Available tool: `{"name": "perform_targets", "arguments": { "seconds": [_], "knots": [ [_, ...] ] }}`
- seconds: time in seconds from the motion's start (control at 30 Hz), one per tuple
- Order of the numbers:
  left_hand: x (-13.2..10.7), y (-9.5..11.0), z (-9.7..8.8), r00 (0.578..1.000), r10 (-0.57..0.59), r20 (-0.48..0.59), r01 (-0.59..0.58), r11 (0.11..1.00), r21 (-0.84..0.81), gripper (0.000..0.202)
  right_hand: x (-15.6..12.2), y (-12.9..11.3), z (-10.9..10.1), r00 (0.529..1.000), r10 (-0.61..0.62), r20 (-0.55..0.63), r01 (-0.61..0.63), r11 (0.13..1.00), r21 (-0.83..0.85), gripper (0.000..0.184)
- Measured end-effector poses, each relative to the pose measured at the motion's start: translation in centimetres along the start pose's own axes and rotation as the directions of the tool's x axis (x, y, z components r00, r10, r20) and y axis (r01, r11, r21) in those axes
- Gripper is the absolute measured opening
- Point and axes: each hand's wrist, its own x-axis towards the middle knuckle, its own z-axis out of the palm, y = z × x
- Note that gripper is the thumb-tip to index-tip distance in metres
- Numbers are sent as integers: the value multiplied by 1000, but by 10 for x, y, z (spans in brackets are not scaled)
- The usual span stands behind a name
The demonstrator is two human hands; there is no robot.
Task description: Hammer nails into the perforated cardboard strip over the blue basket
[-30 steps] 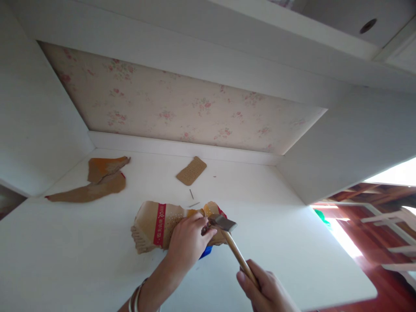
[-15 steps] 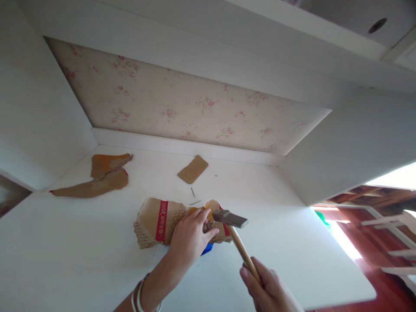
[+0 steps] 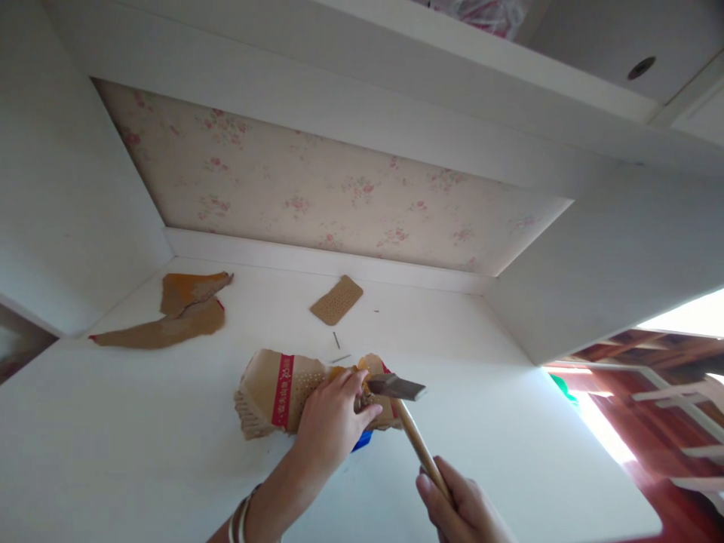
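Observation:
My left hand [image 3: 331, 418] presses down on a torn piece of brown cardboard [image 3: 271, 388] with a red stripe and many small holes, its thumb and fingers pinched together at the right end; whatever they pinch is too small to see. My right hand [image 3: 461, 509] grips the wooden handle of a hammer [image 3: 404, 411]. The metal head sits just right of my left fingertips, over the cardboard's edge. Something blue [image 3: 362, 440] peeks out under the cardboard. All of this lies on a white desk top [image 3: 141, 437].
Two nails [image 3: 338, 347] lie just behind the cardboard. A small perforated cardboard piece [image 3: 335, 299] and torn brown scraps [image 3: 173, 317] rest further back and left. Floral wallpaper backs the desk, white side panels and a shelf enclose it. A red wooden floor shows at the right.
The hammer head rose and swung right half a second ago, and has come back down close to my left fingertips. My left hand stayed on the cardboard.

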Motion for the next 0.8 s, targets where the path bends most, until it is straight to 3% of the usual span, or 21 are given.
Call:
{"name": "perform_targets", "arguments": {
  "seconds": [0.63, 0.8],
  "knots": [
    [-1, -1, 2, 1000, -11, -11, 11, 1000, 4, 48, 9, 7, 2, 1000, 16, -3, -16, 999, 38, 56],
    [-1, -1, 3, 1000, -23, -18, 23, 1000, -1, 48, 8, 5, 1, 999, 13, 45, -14, 999, 34, 58]
  ]
}}
